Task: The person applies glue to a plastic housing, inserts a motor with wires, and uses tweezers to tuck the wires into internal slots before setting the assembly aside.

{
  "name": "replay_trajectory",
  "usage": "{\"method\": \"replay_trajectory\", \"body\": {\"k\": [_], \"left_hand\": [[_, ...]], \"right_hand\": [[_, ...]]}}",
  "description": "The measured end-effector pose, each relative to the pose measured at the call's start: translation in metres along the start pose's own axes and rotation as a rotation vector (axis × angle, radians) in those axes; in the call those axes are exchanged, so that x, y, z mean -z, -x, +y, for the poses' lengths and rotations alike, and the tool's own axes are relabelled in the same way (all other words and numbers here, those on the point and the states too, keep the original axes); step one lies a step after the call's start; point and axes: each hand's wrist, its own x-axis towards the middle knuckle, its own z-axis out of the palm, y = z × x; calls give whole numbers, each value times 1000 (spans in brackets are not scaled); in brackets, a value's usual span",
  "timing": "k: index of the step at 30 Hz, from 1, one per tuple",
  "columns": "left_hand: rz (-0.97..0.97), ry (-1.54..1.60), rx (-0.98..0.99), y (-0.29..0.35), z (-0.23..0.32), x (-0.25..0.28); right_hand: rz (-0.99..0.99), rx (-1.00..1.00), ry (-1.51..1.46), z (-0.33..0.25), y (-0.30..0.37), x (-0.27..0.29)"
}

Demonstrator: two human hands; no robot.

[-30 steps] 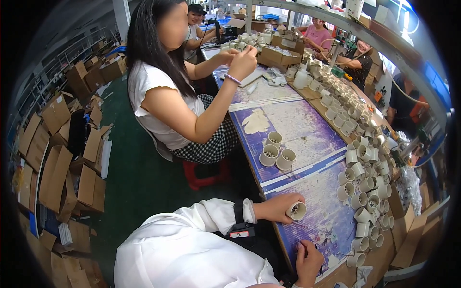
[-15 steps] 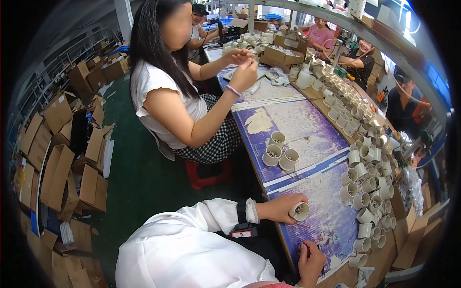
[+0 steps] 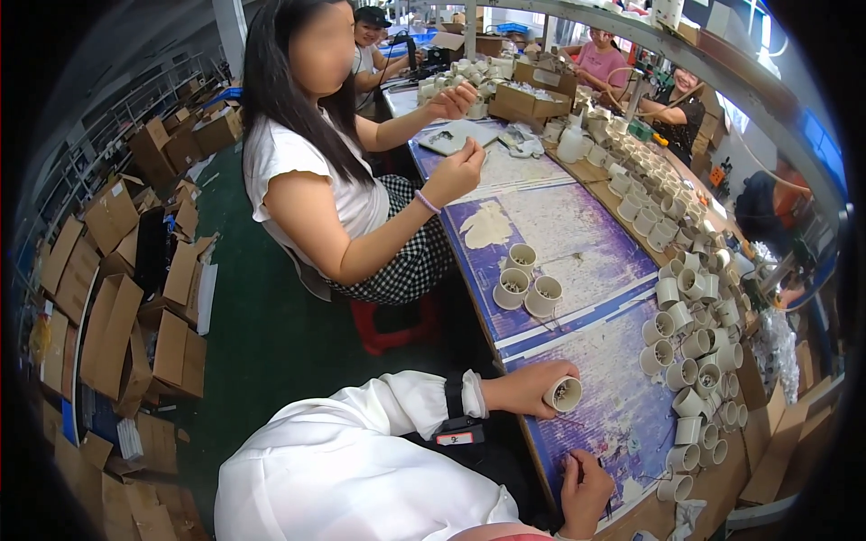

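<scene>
My left hand (image 3: 526,389) is closed around a small cream cup (image 3: 563,397) at the table's near edge. The cup's open mouth faces up and shows small dark and light bits inside, too small to name. My right hand (image 3: 586,494) is over the table edge close by, fingers curled with thumb and fingertips together; whatever they pinch, if anything, is too small to make out. Thin dark strands lie on the stained purple-and-white tabletop (image 3: 586,361) near both hands. Farther along, three similar cups (image 3: 511,288) stand in a cluster, filled with small bits.
Many cream cups (image 3: 686,379) line the table's right side, some tipped over. A co-worker (image 3: 325,207) in a white top sits on a red stool (image 3: 392,326) to the left. Cardboard boxes (image 3: 176,347) crowd the far left. A white bottle (image 3: 571,142) and open carton (image 3: 532,104) stand farther back.
The co-worker's hands have moved apart, the nearer one lower. My own hands and the cup stay nearly where they were. A person at the far right has leaned down.
</scene>
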Motion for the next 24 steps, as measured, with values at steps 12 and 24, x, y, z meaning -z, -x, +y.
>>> {"method": "replay_trajectory", "body": {"k": [12, 24], "left_hand": [[16, -32, -28, 3, 0, 1], [29, -32, -21, 2, -1, 0]], "right_hand": [[-7, -59, -11, -4, 1, 0], [-9, -71, -20, -4, -1, 1]]}}
